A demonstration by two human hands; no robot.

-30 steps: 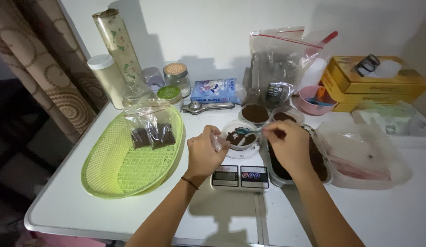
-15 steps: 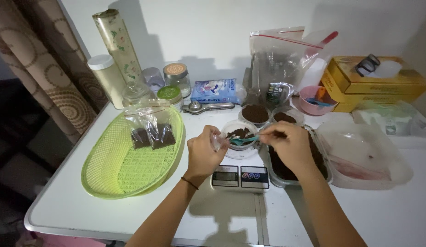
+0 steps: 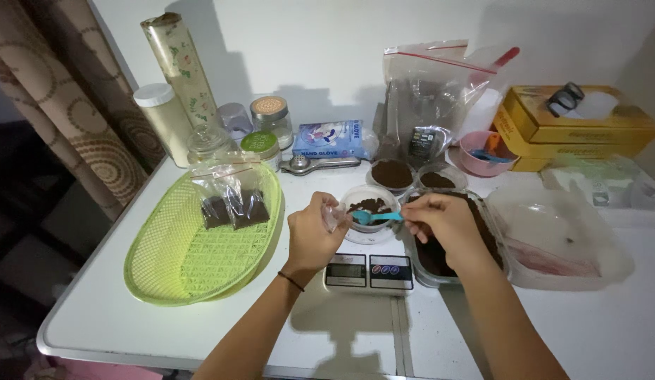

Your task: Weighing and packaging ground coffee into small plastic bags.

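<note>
At scale centre: right hand [image 3: 443, 222] pinches blue spoon [image 3: 373, 217], tip toward small clear bag [image 3: 333, 214] pinched open by left hand [image 3: 312, 236], over cup [image 3: 369, 205] of brown powder on scale [image 3: 369, 271]. At 9 o'clock, green basket [image 3: 193, 246] holds two filled bags [image 3: 232, 207]; tray [image 3: 450, 246] at 3 o'clock well stocked, so filling looks early.

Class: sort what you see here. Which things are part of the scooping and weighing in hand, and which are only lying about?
In use:
left hand holding small clear bag
right hand holding blue spoon
clear cup on digital scale
tub of dark powder

Lying about:
green basket
yellow box
pink cup
jars
</note>
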